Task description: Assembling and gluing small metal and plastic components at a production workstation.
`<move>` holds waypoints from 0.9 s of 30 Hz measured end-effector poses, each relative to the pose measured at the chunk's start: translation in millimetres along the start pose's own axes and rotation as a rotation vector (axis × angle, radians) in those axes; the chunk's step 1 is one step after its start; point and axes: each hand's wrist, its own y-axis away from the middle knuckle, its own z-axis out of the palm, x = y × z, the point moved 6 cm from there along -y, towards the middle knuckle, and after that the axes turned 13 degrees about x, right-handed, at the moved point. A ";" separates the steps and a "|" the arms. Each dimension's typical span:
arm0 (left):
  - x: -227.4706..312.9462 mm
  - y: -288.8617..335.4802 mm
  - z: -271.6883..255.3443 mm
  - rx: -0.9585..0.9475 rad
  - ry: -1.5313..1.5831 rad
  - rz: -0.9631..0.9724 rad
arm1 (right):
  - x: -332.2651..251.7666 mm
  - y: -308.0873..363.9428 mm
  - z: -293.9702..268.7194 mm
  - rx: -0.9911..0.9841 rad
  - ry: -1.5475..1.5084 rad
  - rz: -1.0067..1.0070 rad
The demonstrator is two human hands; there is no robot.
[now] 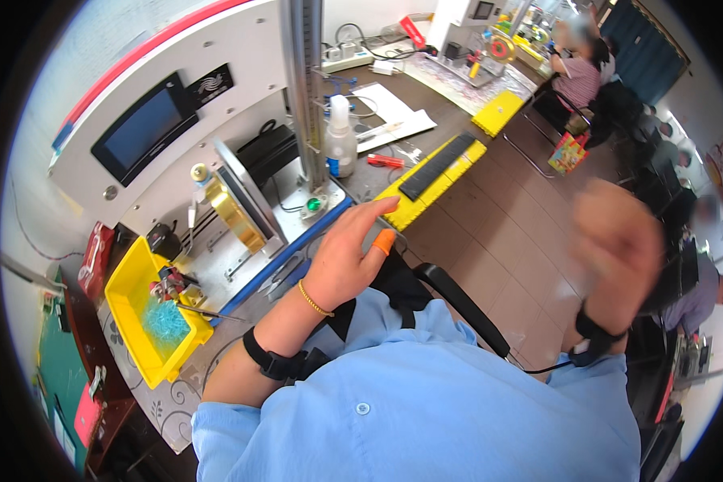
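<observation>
My left hand (347,257) reaches over the table edge with fingers spread, holding nothing; an orange finger cot covers one fingertip. Its fingertips lie close to a yellow tray (420,202) that carries a black strip of parts, and to the green button (313,205) on the white bench machine (217,128). My right hand (614,249) is raised off to the right, near the camera and blurred; whether it holds anything is unclear. Both wrists wear black bands, and the left also has a thin gold bracelet.
A yellow bin (140,309) with blue bits stands at the left. A white spray bottle (340,138), red cutters and papers lie behind the machine. A black chair armrest (458,301) sits beside me. Other people sit at tables at the far right.
</observation>
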 end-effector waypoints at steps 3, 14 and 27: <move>2.1 -8.8 -10.0 0.076 0.651 -0.320 | 75.9 -7.0 92.4 -0.296 -0.118 0.457; -24.4 -70.5 -35.4 0.296 0.853 -0.657 | 173.5 -112.7 191.1 -0.071 -0.362 0.415; -50.2 -48.9 -34.9 0.411 0.385 -0.591 | 183.0 -115.8 201.6 -0.129 -0.430 0.371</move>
